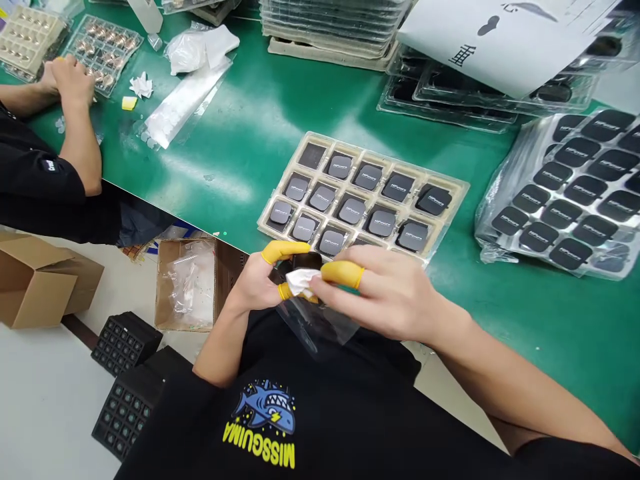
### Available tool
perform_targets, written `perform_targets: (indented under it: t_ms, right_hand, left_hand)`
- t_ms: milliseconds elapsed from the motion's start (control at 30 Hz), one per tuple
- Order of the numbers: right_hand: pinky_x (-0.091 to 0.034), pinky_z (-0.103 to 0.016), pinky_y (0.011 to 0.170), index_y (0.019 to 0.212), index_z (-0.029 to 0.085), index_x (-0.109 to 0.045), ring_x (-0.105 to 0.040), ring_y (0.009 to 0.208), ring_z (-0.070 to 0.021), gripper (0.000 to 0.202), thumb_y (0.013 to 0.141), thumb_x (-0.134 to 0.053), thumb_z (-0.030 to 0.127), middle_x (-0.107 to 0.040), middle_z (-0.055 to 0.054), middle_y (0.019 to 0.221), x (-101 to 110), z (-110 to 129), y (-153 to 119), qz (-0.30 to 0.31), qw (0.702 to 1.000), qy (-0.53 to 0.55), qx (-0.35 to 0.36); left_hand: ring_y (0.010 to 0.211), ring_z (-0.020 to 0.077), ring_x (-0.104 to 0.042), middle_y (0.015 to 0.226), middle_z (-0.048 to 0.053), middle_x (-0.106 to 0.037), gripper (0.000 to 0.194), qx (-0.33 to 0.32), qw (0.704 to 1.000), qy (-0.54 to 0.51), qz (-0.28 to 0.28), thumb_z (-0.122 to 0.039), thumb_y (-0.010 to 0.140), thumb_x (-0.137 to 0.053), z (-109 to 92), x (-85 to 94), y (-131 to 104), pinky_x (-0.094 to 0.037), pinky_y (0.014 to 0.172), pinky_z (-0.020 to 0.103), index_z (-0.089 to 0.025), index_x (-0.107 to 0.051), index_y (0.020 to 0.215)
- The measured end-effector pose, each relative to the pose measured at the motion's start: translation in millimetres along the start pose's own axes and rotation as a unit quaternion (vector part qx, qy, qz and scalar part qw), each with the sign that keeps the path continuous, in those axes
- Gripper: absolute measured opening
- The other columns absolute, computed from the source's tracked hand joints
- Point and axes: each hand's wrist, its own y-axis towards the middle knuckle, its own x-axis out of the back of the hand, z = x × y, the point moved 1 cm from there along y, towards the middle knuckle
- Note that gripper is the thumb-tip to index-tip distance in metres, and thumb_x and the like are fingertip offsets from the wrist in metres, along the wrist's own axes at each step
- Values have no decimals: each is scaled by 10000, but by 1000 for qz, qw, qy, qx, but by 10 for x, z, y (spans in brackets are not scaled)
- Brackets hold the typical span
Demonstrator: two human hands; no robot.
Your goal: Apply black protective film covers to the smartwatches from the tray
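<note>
My left hand [257, 277], with yellow finger cots on its thumb and index finger, is closed around a small dark square part [305, 261]. Pinched in my right hand [383, 287] is a crumpled white wipe [301, 283], pressed against that part; a yellow cot covers one finger. Below both hands hangs a piece of clear plastic film [320, 330]. Just beyond them lies a cream tray [357, 143] with rows of dark square pieces bearing light lettering. The piece in its far left pocket [311, 155] shows no lettering. My fingers hide part of the near row.
Sheets of black stickers [560, 213] lie at right. Stacked clear trays [333, 27] and a paper sheet [500, 40] stand at the back. A co-worker's hands [70, 80] work at far left. Cardboard boxes [185, 287] and black crates [127, 343] sit on the floor.
</note>
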Motion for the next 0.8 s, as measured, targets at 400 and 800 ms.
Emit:
perform_targets:
  t_ms: [400,800]
  right_hand:
    - [-478,-316,624,1033,228,-711,-640,805,-188,68,1050,-734,166,-707,-51,924,69,-242,-193,-57,977,-46,-201]
    - [-419,-323,598,1081,201,-774,-555,734,-182,141,1093,-638,166,-691,-44,808,43,114,-55,-33,997,-1,-73]
  left_hand:
    - [1024,217,-848,1170,79,-850,797,64,991,-109,-33,-571,738,-1025,25,-27,-7,-703,927,318,-227,-705,1382]
    - [1053,241,-861,1211,81,-869,710,40,996,-78,8,-473,785,-1022,-30,-73,53,-685,951,312,-248,-750,1401]
